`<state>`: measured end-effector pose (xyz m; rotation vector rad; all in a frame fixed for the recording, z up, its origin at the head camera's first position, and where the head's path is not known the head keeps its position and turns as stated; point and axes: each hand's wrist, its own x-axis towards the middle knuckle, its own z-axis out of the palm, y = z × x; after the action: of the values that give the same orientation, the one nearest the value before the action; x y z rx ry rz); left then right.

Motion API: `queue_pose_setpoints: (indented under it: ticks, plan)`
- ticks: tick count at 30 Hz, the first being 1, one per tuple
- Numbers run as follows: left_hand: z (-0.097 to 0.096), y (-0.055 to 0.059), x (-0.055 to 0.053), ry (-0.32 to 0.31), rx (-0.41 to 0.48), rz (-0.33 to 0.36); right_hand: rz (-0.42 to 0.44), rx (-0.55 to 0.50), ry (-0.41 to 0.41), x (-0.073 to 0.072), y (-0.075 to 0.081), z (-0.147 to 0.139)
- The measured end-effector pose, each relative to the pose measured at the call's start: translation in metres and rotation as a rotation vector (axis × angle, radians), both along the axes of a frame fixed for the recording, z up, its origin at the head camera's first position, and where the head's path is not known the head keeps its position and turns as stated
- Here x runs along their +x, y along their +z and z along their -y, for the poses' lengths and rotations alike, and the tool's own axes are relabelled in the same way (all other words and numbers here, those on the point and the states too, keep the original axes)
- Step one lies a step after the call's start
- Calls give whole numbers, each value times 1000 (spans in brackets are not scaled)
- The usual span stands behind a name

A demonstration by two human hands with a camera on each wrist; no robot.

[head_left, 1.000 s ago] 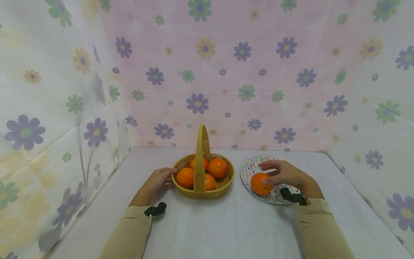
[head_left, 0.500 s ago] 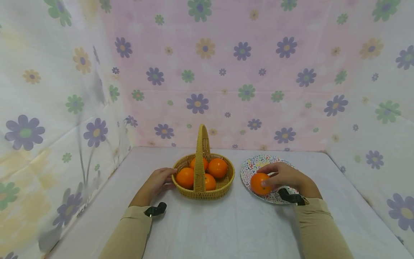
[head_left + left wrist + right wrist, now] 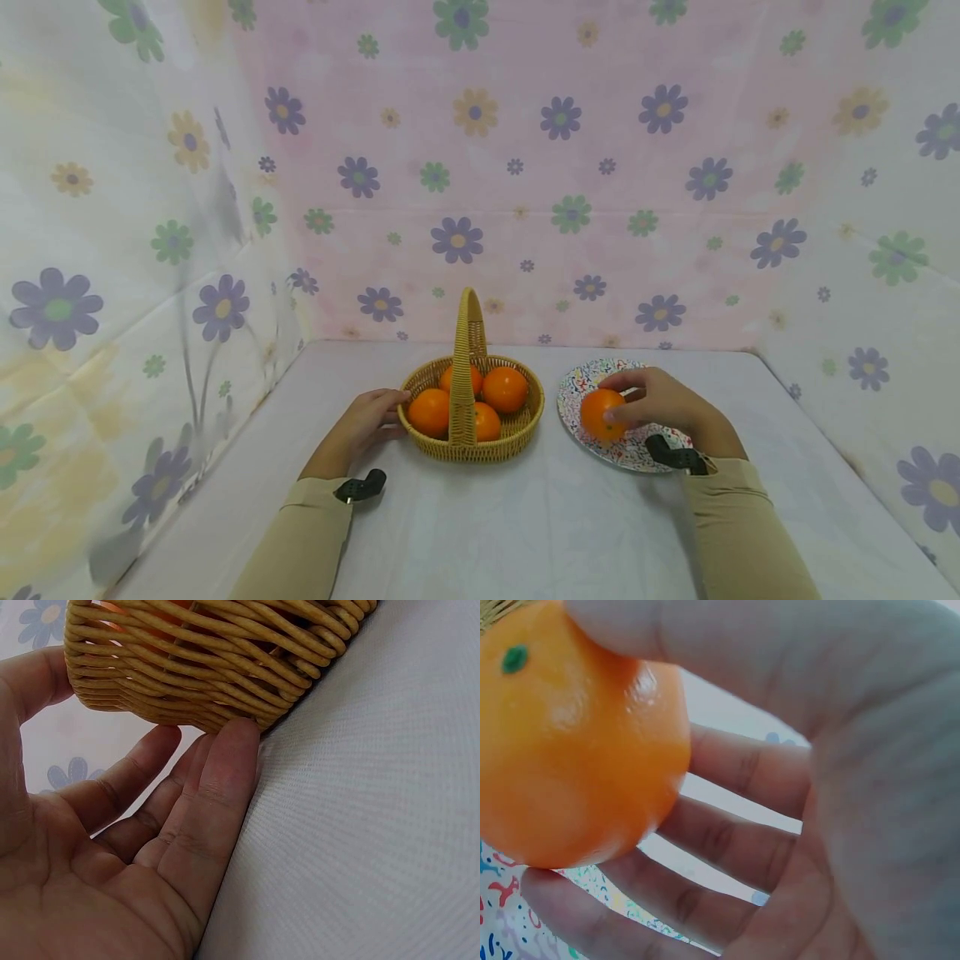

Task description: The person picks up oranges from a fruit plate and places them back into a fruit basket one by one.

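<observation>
An orange (image 3: pixel 602 414) with a small green stem mark is held in my right hand (image 3: pixel 663 407), over the left part of a speckled plate (image 3: pixel 576 387). In the right wrist view my thumb lies across the top of that orange (image 3: pixel 577 750), and the fingers curve round its far side and underneath. On the left, a woven basket (image 3: pixel 438 450) with a tall arched handle contains several more oranges (image 3: pixel 505 390). My left hand (image 3: pixel 365 421) touches its left side. The left wrist view has extended fingers against the basket's outer wall (image 3: pixel 195 671), low near the tablecloth.
A white cloth (image 3: pixel 487 525) covers the table. Flower-printed fabric (image 3: pixel 525 192) closes in the back and both sides. The basket handle (image 3: pixel 462 367) rises between its oranges. A black wrist mount (image 3: pixel 675 454) sits on the right wrist, another wrist mount (image 3: pixel 362 485) on the left.
My right hand has closed its thumb and fingers on the orange on the plate, and the orange has shifted slightly up and left. The left hand and basket have stayed put.
</observation>
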<state>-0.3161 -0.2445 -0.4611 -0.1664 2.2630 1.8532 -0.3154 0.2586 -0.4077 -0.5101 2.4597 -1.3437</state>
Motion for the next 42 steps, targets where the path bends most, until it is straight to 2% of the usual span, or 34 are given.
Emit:
queue_pose_setpoints:
  ticks: [6,10,20,25,31,38,42]
  plan:
    - [0,1,0,2,5,2,-33,-8,-38,-1,4,4]
    - [0,1,1,2,14,-4,-63,-28,-35,-1,8,7]
    - [-1,1,1,3,8,-4,-235,-3,-82,0,15,25]
    - [-1,1,1,5,8,1,-294,3,-100,1,16,35]
    - [-1,3,2,4,2,2,-305,29,-145,4,17,44]
    - [-1,4,3,-1,-3,0,-317,12,-202,8,19,61]
    - [-1,3,2,5,3,5,-340,-10,-208,10,18,71]
